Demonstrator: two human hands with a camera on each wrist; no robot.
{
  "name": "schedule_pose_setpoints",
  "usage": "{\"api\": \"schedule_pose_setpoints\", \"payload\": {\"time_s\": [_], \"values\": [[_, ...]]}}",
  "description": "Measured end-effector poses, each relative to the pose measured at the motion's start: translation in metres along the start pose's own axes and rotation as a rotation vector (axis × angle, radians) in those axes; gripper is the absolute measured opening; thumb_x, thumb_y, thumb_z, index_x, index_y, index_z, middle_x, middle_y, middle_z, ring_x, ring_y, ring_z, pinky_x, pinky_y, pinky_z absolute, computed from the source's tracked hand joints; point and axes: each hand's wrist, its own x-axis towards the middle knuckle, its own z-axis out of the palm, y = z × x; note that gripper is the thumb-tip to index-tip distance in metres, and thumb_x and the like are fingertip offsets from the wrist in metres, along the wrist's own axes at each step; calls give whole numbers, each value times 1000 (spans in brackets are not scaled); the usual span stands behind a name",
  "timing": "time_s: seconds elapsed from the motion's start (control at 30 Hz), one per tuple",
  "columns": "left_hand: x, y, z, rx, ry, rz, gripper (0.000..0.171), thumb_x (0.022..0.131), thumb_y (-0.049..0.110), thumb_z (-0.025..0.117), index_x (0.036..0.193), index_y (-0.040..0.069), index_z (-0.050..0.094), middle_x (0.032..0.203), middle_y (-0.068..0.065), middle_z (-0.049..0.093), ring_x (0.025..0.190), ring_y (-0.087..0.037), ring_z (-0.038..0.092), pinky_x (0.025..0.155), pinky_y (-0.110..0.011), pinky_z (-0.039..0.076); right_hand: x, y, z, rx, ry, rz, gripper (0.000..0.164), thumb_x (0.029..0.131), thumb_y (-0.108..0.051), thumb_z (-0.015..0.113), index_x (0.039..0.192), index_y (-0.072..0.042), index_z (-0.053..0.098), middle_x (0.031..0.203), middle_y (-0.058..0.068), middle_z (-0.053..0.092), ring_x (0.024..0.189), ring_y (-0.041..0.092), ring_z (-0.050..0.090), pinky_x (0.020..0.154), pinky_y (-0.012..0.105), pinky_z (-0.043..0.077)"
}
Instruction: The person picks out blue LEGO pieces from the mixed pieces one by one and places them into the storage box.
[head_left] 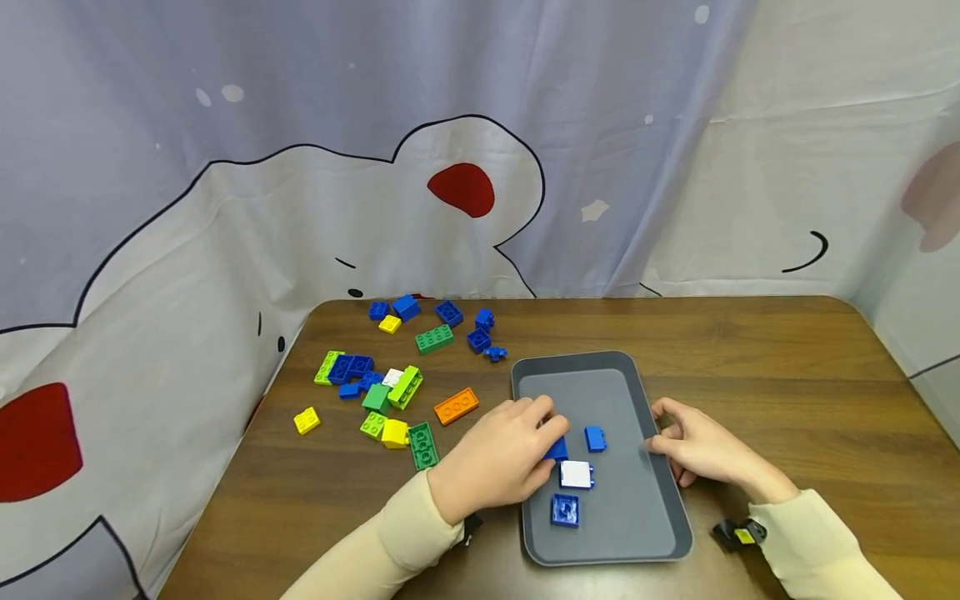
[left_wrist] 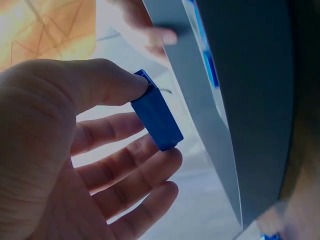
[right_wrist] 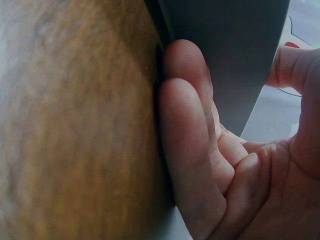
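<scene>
A grey tray (head_left: pixel 622 521) lies on the table. Over its left side, my left hand (head_left: pixel 495 457) pinches a blue brick (left_wrist: pixel 159 120) between thumb and fingers. In the head view that brick is partly hidden by the hand. On the tray floor near it are a small blue brick (head_left: pixel 596 439), a white brick (head_left: pixel 576 474) with blue studs showing at its side, and a blue brick (head_left: pixel 565 510) with its hollow side up. My right hand (head_left: pixel 701 446) holds the tray's right edge, thumb at the rim and curled fingers against the outer wall.
Left of the tray, loose bricks lie scattered: an orange brick (head_left: pixel 456 406), a dark green brick (head_left: pixel 423 446), a yellow brick (head_left: pixel 307 420) and several blue ones. A patterned curtain (head_left: pixel 360 225) hangs behind the wooden table (head_left: pixel 787 367).
</scene>
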Motion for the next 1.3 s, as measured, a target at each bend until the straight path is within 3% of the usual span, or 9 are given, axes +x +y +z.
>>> {"api": "schedule_pose_setpoints", "payload": {"time_s": [0.5,0.97,1.3], "values": [[13,33,15,21,-28,110,27,88,36,65,108,21,57,95,6,48,73,-8,43,65,-24,43,7,-2,2,31,4,-14,36,90,-19,64,115,-2,44,55,6,57,41,19,54,40,38,51],[14,31,22,12,-20,118,25,87,35,65,106,21,56,91,7,44,69,-7,39,62,-23,38,-2,-8,11,-11,97,45,37,89,-15,61,118,-1,42,53,6,58,39,18,54,41,36,48],[17,32,23,18,-35,144,26,88,37,64,108,22,57,92,8,48,71,-6,42,67,-22,41,-11,-4,13,14,98,46,44,90,-17,62,123,1,38,53,5,59,41,20,55,42,35,49]]}}
